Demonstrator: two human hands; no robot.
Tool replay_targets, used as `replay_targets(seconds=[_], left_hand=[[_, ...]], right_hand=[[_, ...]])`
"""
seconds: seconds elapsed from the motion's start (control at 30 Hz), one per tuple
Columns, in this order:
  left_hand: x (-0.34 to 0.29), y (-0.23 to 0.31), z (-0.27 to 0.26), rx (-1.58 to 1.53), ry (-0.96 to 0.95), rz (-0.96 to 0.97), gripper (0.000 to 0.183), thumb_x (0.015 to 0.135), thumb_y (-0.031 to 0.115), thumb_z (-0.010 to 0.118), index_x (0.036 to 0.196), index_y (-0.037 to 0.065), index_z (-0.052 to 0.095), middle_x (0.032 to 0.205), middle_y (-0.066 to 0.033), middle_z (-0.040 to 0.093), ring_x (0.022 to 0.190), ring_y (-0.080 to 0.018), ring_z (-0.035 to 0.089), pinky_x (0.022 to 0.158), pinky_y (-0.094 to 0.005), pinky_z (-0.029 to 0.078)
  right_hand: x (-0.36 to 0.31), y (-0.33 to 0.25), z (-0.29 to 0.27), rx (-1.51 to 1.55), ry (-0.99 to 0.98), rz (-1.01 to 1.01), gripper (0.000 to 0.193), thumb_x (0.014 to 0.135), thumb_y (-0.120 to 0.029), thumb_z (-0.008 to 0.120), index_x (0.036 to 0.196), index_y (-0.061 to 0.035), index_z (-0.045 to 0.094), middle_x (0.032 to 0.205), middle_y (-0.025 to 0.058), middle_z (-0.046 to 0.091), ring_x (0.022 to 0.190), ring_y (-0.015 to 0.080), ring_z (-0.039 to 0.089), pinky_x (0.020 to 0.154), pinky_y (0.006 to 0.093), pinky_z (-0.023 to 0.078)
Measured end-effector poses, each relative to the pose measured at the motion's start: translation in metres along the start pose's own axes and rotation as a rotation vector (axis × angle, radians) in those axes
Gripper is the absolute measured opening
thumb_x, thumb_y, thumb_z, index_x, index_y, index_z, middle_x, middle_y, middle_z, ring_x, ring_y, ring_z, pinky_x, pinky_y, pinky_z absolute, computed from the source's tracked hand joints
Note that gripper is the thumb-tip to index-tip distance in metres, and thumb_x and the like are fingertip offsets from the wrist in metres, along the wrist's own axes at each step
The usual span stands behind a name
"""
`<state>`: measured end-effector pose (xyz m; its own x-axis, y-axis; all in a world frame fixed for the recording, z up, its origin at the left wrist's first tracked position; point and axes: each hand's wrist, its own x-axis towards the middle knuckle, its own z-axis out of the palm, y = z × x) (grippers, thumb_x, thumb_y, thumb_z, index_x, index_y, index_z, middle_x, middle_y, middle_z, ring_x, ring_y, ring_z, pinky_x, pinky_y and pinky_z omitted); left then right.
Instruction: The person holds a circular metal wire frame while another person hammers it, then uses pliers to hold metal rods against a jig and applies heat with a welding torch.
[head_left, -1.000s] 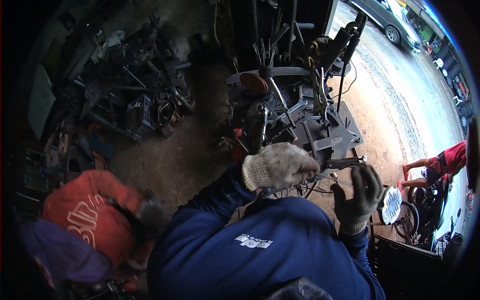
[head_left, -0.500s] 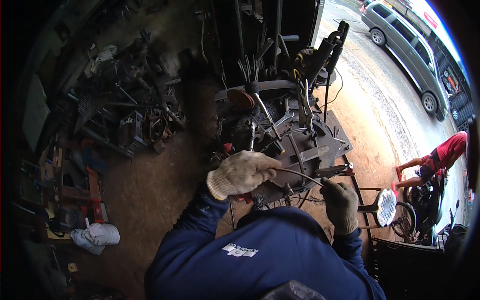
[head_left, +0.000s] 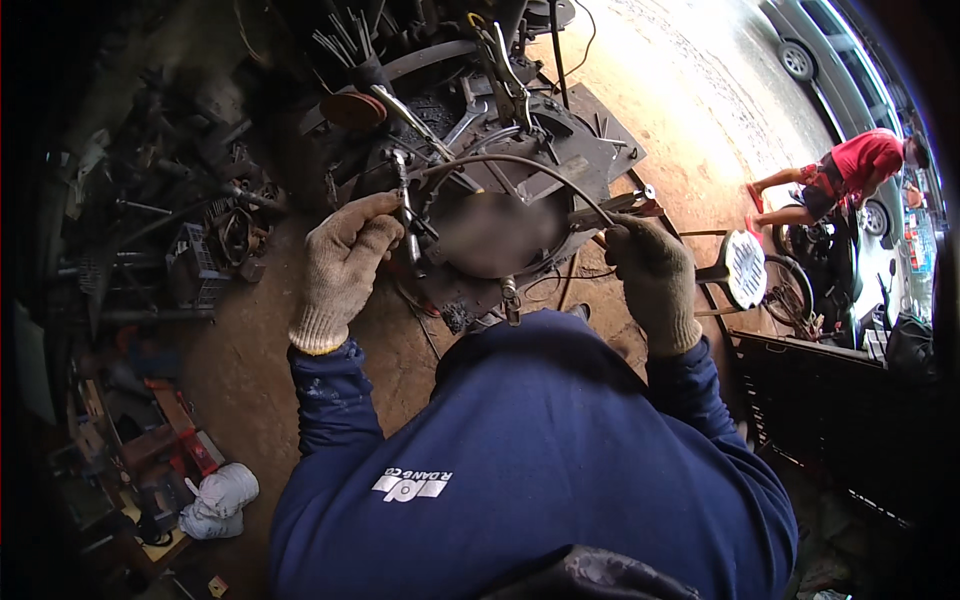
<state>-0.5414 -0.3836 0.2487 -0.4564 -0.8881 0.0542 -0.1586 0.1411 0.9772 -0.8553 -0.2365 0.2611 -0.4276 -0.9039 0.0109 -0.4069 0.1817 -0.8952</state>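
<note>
Both my hands wear pale knitted work gloves. My right hand [head_left: 650,280], on the right of the workbench, pinches one end of a thin curved rod or cable [head_left: 540,168]. It arches left over the bench, and its other end lies near the tools. My left hand [head_left: 348,260] is held off to the left, thumb and forefinger apart, with nothing visible between them. Its fingertips come close to a chrome wrench [head_left: 404,190] on the dark metal workbench [head_left: 590,165]. A blurred round patch lies between the hands.
Locking pliers [head_left: 508,75], a spanner [head_left: 465,122] and a holder of thin rods [head_left: 350,40] crowd the bench. A stool [head_left: 742,268] stands right. Scrap metal lies left, near a white bundle [head_left: 218,498]. A person in red [head_left: 865,165] bends by a motorcycle; a vehicle [head_left: 845,60] is beyond.
My left hand has let go of the rod and moved left and away from it. The right hand still grips its end, and the rod now arches higher. The head view has shifted.
</note>
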Motion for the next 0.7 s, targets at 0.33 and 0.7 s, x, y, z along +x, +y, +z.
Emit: replay_targets(seconds=[0.33, 0.7], left_hand=[[0.008, 0.005, 0.019, -0.113, 0.125, 0.06, 0.036, 0.103, 0.021, 0.066, 0.132, -0.001, 0.065, 0.1, -0.0063, 0.072, 0.09, -0.0126, 0.068, 0.079, -0.0277, 0.058], [0.001, 0.004, 0.028, -0.045, -0.088, -0.097, 0.022, 0.102, 0.008, 0.063, 0.12, -0.002, 0.07, 0.09, -0.0026, 0.072, 0.077, -0.006, 0.062, 0.072, -0.0213, 0.053]], right_hand=[[-0.003, 0.011, 0.0, 0.039, -0.012, 0.063, 0.023, 0.101, -0.018, 0.068, 0.113, 0.0004, 0.074, 0.083, 0.0047, 0.072, 0.077, 0.0092, 0.065, 0.07, 0.0271, 0.053], [-0.015, 0.025, -0.005, -0.119, -0.101, -0.127, 0.02, 0.099, -0.014, 0.069, 0.114, -0.0008, 0.074, 0.086, 0.0091, 0.073, 0.079, 0.0123, 0.067, 0.072, 0.0288, 0.055]])
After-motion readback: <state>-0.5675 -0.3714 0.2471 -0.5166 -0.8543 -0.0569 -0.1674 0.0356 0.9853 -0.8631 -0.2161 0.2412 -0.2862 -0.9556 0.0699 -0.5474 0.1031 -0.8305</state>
